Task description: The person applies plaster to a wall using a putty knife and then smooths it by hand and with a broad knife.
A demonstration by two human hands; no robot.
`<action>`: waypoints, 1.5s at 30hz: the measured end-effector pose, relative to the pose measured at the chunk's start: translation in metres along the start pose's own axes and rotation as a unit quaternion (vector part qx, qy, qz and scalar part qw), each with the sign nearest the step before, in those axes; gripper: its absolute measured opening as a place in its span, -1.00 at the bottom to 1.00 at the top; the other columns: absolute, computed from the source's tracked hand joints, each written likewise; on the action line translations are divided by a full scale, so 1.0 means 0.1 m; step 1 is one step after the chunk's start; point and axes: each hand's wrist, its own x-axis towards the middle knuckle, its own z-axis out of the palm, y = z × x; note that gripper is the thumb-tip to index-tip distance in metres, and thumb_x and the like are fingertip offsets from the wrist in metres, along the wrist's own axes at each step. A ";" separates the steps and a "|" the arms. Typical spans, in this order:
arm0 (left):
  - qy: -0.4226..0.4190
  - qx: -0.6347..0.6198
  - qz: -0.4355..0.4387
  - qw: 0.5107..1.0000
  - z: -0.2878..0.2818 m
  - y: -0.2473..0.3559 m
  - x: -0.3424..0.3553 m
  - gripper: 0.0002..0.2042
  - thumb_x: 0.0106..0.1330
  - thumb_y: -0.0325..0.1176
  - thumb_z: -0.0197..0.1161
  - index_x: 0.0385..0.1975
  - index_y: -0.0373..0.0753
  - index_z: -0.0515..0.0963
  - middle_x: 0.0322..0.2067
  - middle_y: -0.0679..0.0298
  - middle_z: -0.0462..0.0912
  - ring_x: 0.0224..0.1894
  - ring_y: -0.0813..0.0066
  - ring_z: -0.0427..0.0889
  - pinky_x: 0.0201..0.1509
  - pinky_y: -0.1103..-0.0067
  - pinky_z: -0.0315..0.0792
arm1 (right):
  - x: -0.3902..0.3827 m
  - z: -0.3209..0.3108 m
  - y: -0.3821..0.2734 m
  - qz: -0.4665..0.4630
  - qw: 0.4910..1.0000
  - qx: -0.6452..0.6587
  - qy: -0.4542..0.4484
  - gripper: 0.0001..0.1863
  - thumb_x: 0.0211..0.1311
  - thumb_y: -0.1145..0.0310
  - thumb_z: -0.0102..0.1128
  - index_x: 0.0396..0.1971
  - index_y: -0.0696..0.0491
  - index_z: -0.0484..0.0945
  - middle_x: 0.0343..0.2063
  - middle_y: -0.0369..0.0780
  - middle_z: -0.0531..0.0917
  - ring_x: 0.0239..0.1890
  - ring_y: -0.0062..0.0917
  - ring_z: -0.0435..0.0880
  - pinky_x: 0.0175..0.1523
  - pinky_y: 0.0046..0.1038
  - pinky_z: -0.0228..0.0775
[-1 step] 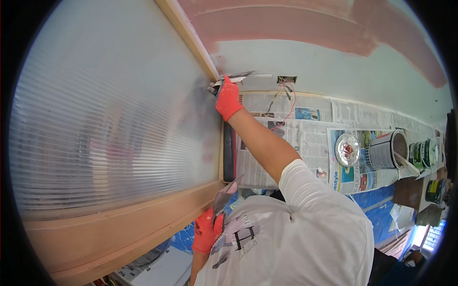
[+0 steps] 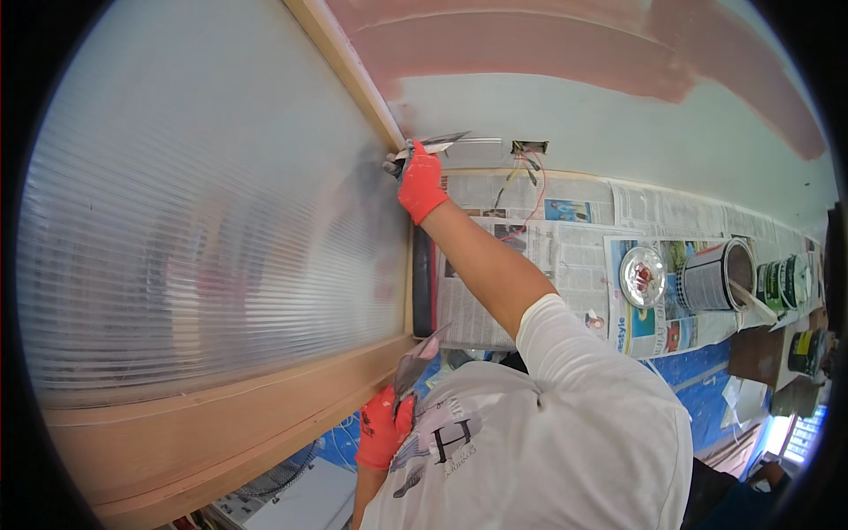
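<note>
My right hand (image 2: 422,184), in a red-orange glove, is reached out to the inside corner where the timber frame (image 2: 358,84) meets the wall. Its fingers are closed round a putty knife (image 2: 446,141), whose thin metal blade lies close to the wall. The handle is mostly hidden in the glove. Lower down, near my shirt, my left hand (image 2: 384,428) wears a matching glove and grips a second, broad-bladed putty knife (image 2: 413,364). Pinkish filler is smeared on that blade, which tilts up beside the frame's wooden rail (image 2: 265,389).
A ribbed translucent panel (image 2: 221,230) fills the left. Loose wires hang from a wall socket box (image 2: 530,147). Newspaper (image 2: 565,265) covers the surface at right, holding a foil-like dish (image 2: 643,276), an open paint tin (image 2: 711,276) and a green tub (image 2: 782,283). Pink patches (image 2: 530,49) mark the wall.
</note>
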 end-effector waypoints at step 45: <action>-0.053 -0.005 -0.040 0.998 -0.18 0.24 0.13 -0.73 0.30 -0.40 0.23 -0.04 -0.33 0.57 -0.22 -0.10 0.67 -0.17 -0.16 0.61 -0.07 0.23 0.46 | -0.14 -0.44 -0.16 0.018 0.999 -0.006 -0.040 -0.80 0.36 0.26 0.09 -0.30 0.09 0.44 -0.47 -0.15 0.52 -0.58 -0.23 0.68 -0.53 -0.26 0.64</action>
